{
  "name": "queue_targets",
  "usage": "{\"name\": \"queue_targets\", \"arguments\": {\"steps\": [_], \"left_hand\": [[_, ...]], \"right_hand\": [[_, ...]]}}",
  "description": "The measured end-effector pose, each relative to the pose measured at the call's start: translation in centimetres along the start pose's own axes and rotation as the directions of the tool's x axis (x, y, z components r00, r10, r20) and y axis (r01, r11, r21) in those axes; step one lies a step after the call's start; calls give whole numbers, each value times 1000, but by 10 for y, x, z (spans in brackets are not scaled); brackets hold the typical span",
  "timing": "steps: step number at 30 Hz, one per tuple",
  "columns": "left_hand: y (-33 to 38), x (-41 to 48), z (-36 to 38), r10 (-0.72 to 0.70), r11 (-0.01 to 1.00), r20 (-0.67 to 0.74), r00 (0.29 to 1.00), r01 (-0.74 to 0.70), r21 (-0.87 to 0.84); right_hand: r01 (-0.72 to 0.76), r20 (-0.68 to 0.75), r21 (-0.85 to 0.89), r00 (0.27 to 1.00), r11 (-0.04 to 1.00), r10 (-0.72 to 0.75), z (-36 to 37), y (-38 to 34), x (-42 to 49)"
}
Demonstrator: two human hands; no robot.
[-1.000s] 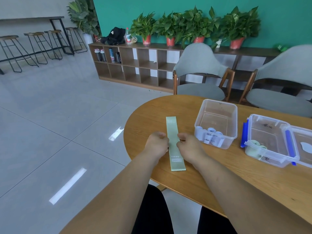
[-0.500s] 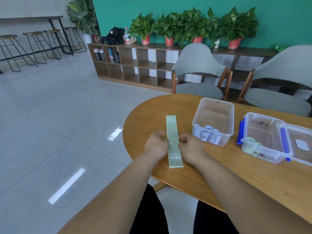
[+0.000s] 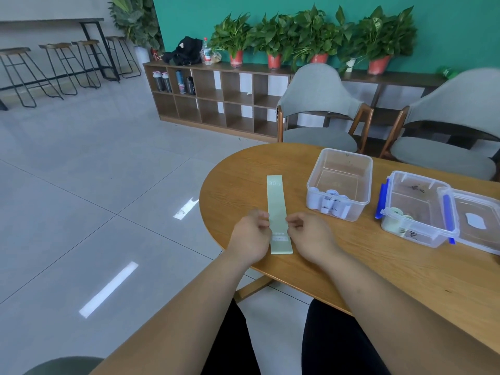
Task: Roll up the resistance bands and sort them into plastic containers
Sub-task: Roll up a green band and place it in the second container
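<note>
A pale green resistance band (image 3: pixel 276 209) marked "30" lies flat and unrolled on the round wooden table (image 3: pixel 405 269), pointing away from me. My left hand (image 3: pixel 250 238) sits at its left edge and my right hand (image 3: pixel 311 236) at its right edge, near the band's closer end. Both have loosely curled fingers whose tips just touch the edges; neither grips it. A clear lidless container (image 3: pixel 341 158) holds several white rolled bands (image 3: pixel 328 204). A second clear container (image 3: pixel 430 236) with blue latches holds pale green rolls (image 3: pixel 395 213).
The second container's lid (image 3: pixel 476 220) lies open at the right edge of view. Two grey chairs (image 3: pixel 319 104) stand behind the table, and a low wooden shelf (image 3: pixel 216 104) with potted plants lines the green wall. Grey tiled floor lies to the left.
Both hands have slid back along the band's edges toward its near end and loosened, leaving the band's full width showing. The band still lies flat.
</note>
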State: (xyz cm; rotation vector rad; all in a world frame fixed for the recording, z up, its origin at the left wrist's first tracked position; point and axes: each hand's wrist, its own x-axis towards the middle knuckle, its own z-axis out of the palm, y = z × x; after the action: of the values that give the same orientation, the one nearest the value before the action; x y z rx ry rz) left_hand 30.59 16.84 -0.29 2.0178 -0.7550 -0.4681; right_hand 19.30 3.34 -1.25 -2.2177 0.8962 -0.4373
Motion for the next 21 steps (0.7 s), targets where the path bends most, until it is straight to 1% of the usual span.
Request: {"name": "queue_targets", "arguments": {"steps": [4,7,10,14,18,21], "left_hand": [[-18,-13,-5,172,984,10,985,-173,50],[-30,-17,-5,265,959,39,963,-268,94],[-37,-19,-1,348,929,28,937,-349,122],[-42,-18,1,406,906,-22,914,-400,136],[-45,-21,5,460,883,-61,886,-450,132],[-47,-24,8,497,863,-74,864,-485,139]], "right_hand": [[133,-23,-12,991,991,-133,0,11,-15],[237,-25,-22,971,971,-238,0,20,-24],[313,-25,23,950,950,-312,0,27,-30],[346,-5,89,938,934,-347,-4,29,-30],[403,82,18,912,915,-403,-4,29,-32],[430,56,-5,901,903,-429,-3,30,-32]]}}
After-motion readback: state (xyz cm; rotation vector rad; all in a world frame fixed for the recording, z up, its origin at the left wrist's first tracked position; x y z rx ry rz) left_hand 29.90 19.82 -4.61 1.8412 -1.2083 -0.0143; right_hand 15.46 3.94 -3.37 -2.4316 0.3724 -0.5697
